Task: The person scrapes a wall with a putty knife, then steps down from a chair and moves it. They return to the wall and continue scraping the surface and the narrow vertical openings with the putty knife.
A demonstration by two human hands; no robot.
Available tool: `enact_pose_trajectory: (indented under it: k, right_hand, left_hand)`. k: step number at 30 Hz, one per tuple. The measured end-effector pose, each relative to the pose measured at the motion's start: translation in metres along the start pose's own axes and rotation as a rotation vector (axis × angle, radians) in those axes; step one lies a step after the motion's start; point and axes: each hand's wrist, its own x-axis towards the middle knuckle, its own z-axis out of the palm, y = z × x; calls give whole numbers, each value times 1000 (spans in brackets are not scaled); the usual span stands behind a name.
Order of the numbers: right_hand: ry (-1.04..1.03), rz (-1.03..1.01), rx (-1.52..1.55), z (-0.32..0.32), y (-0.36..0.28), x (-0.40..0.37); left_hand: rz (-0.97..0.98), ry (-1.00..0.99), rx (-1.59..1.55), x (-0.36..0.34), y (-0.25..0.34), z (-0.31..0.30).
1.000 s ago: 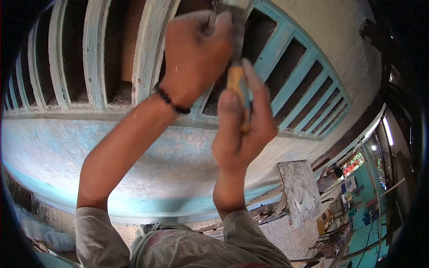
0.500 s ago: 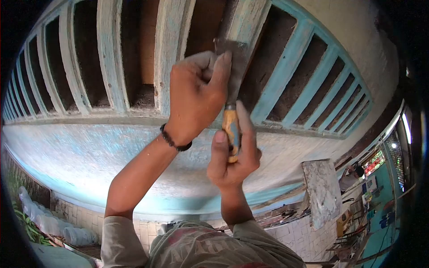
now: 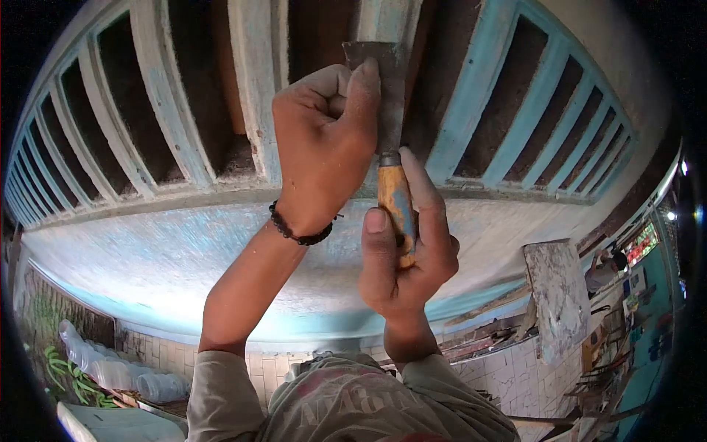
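My right hand (image 3: 416,269) is wrapped around the worn yellow-and-blue handle of a putty knife (image 3: 394,195), thumb and index finger stretched along it. With a dark bead bracelet on its wrist, my left hand (image 3: 324,144) grips the same tool's wide metal blade from the left, thumb pressed flat on the metal. The blade points upward, and its straight edge overlaps a vertical slat (image 3: 387,20) with patchy pale-blue and whitish paint. Both hands look dusty.
More slats (image 3: 471,103) with dark gaps spread to both sides above a scuffed pale-blue wall (image 3: 184,243). A paint-stained board (image 3: 556,298) stands at right, near a person (image 3: 605,269). Clear plastic containers (image 3: 125,372) lie at lower left beside tiled floor.
Both hands have moved the putty knife a little upward along the slat, keeping their grip. The camera view has shifted, so the surroundings sit differently in frame.
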Motion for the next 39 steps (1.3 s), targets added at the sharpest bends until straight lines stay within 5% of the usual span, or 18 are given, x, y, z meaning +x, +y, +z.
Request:
enact_pose_trajectory:
  k: [19, 24, 39]
  right_hand:
    - [25, 28, 8, 4, -3, -12]
    - [92, -121, 27, 5, 3, 17]
    - [109, -13, 206, 6, 3, 16]
  left_hand:
    - [131, 68, 61, -13, -21, -7]
    - [121, 125, 30, 5, 1, 9]
    - [105, 141, 74, 4, 3, 11]
